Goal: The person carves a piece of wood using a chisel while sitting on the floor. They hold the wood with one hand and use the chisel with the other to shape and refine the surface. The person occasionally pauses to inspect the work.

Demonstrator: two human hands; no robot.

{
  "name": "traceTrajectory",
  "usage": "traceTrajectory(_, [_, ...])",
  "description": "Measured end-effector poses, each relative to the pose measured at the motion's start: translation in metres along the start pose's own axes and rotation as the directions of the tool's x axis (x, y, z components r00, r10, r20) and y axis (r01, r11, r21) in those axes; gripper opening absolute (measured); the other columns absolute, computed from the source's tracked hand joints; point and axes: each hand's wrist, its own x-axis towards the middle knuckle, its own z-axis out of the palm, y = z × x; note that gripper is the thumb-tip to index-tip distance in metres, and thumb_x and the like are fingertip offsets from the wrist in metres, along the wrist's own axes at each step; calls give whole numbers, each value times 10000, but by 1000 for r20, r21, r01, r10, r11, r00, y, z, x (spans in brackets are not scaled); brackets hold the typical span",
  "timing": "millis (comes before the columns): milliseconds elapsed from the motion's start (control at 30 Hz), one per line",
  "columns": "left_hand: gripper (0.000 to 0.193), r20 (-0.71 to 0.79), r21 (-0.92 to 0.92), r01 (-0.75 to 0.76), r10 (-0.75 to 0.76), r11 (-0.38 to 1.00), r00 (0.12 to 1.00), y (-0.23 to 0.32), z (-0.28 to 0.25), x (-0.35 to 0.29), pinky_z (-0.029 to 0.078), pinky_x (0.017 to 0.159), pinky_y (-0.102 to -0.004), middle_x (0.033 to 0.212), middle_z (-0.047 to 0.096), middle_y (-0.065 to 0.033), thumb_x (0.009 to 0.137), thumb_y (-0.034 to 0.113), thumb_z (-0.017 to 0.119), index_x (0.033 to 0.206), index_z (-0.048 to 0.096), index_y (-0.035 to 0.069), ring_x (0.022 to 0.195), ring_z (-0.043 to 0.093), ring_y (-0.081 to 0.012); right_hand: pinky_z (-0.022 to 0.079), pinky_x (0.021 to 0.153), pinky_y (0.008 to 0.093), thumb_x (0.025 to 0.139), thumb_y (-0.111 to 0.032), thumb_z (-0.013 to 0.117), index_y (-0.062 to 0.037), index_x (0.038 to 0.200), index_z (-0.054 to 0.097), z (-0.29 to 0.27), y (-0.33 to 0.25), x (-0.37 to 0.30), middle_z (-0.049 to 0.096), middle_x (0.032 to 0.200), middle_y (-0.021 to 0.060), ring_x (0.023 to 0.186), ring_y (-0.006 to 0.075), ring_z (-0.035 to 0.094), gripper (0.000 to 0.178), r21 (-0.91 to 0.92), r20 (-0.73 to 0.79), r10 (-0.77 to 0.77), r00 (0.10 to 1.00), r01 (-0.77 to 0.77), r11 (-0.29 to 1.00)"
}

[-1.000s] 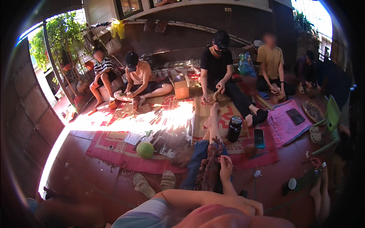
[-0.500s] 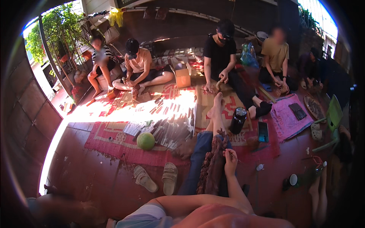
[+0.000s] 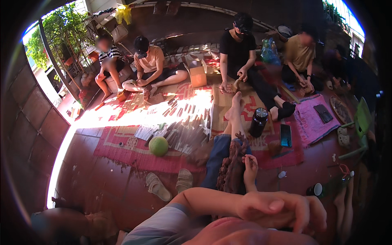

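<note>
My left arm reaches across from the lower left. My left hand (image 3: 281, 207) hangs close in front, fingers loosely apart, with nothing visible in it. Farther out, my right hand (image 3: 250, 171) has its fingers closed round a thin dark stick-like tool (image 3: 251, 160), whose tip I cannot make out. It rests at the right side of a long dark brown carved wooden piece (image 3: 229, 167) with knotty, branching relief. The carving lies along my outstretched legs in blue trousers (image 3: 215, 157); my left arm hides its near end.
Several hand tools (image 3: 183, 136) lie on a sheet on the red mat. Nearby are a green ball-shaped thing (image 3: 158, 146), black flask (image 3: 258, 122), phone (image 3: 286, 136), sandals (image 3: 158, 186) and dark cup (image 3: 314, 190). Several people sit around, one in black (image 3: 237, 53) opposite my feet.
My left hand has come into sight, swinging right across the front of my right forearm. My right hand stays at the carving. The whole view has shifted slightly.
</note>
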Motion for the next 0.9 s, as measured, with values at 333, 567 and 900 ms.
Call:
traceTrajectory(333, [387,390,-86,1,33,996,920,-56,1,27,428,904,-404,1202,497,-247,967,280,436,1180,442,-43,1079,538,-299,471,798,231,956,-126,564,-17,1034,587,-1,-3,-2,619,938,38,872,99,595,136,16,-1,21,1000,-21,1000])
traceTrajectory(567, [273,344,395,72,-220,916,913,-41,-9,17,429,862,-336,1084,540,-168,962,221,463,1063,524,-25,999,544,-214,472,804,231,962,-137,550,-13,1039,585,1,-5,-8,613,960,40,903,107,601,150,17,-12,41,999,-40,999])
traceTrajectory(900, [205,-606,795,542,422,274,675,44,-132,-140,431,802,-240,916,601,-55,955,137,500,895,642,1,885,553,-93,543,731,247,969,-188,553,-43,1073,582,-57,-40,54,599,915,27,821,82,589,181,32,82,105,991,-107,994])
